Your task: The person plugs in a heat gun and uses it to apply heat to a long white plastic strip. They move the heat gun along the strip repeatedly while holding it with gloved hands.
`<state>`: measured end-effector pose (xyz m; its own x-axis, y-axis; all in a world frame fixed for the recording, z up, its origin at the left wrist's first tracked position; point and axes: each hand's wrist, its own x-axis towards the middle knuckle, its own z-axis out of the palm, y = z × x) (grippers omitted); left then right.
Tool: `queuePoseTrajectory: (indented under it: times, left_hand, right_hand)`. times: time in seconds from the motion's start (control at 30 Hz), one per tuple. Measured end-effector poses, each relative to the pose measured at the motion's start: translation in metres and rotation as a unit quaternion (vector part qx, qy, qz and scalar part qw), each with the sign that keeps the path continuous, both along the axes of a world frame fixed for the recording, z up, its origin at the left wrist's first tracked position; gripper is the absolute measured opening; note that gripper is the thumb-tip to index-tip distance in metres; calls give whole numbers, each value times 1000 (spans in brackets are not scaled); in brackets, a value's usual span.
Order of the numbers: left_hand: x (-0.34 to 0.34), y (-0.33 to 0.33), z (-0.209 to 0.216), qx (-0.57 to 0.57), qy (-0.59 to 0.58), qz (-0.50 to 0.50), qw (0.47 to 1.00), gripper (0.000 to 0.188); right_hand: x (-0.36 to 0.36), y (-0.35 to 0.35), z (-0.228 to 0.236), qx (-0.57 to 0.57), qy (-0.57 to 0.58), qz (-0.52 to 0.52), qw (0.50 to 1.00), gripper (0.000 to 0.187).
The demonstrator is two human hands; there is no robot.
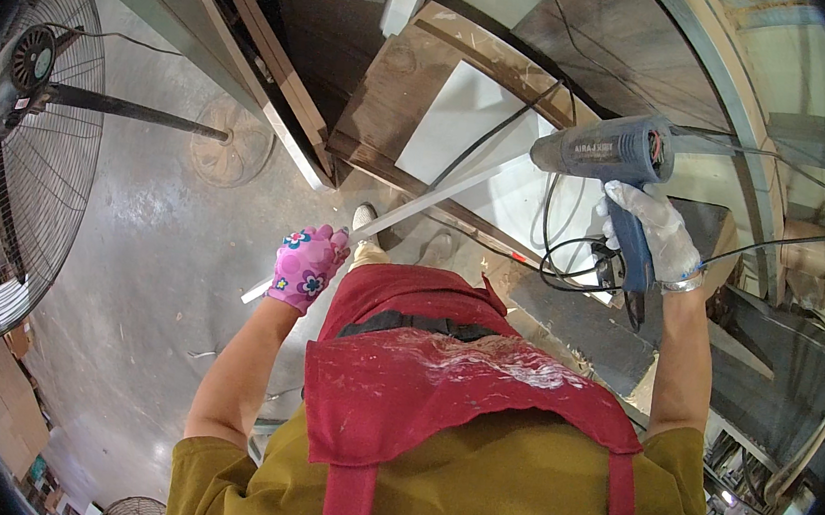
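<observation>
My left hand (307, 265), in a pink flowered glove, is closed round a long pale strip (460, 186). The strip slants up to the right, and its short lower end sticks out past the glove. In a white glove, my right hand (659, 228) grips the handle of a dark blue heat gun (600, 149). The gun's nose points left, right at the strip's far end. Whether the two touch I cannot tell. A black cord trails from the gun area in loops.
A large pedestal fan (20, 116) stands at the left, its round base (232, 141) on the concrete floor. Ahead lie a wooden box (390, 89) and a white panel (447, 120). Leaning boards (276, 72) stand beyond my left hand. Black cables (786, 242) cross at the right.
</observation>
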<state>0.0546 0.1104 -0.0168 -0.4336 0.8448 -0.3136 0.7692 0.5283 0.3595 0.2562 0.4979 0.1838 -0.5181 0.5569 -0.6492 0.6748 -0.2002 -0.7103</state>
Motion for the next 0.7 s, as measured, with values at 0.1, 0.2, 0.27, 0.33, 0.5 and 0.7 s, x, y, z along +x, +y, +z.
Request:
queuePoseTrajectory:
  times: [0.1, 0.2, 0.27, 0.33, 0.5, 0.7]
  left_hand:
    - [0, 0, -1, 1, 1, -5, 1000, 25]
    - [0, 0, -1, -9, 1, -6, 1000, 26]
    - [0, 0, -1, -15, 0, -6, 1000, 27]
    - [-1, 1, -1, -12, 2, -7, 1000, 27]
    - [-1, 1, -2, 3, 1, -6, 1000, 26]
    - [-1, 3, -2, -11, -2, -6, 1000, 24]
  right_hand:
    - [-3, -3, 2, -17, 11, -3, 1000, 36]
    - [-6, -7, 4, 2, 2, -1, 1000, 35]
    - [-6, -10, 6, 20, -20, 7, 1000, 34]
    - [-7, -13, 4, -7, -15, 8, 1000, 34]
    - [-5, -10, -2, -3, -30, -22, 999, 32]
    - [4, -12, -6, 2, -20, -4, 1000, 32]
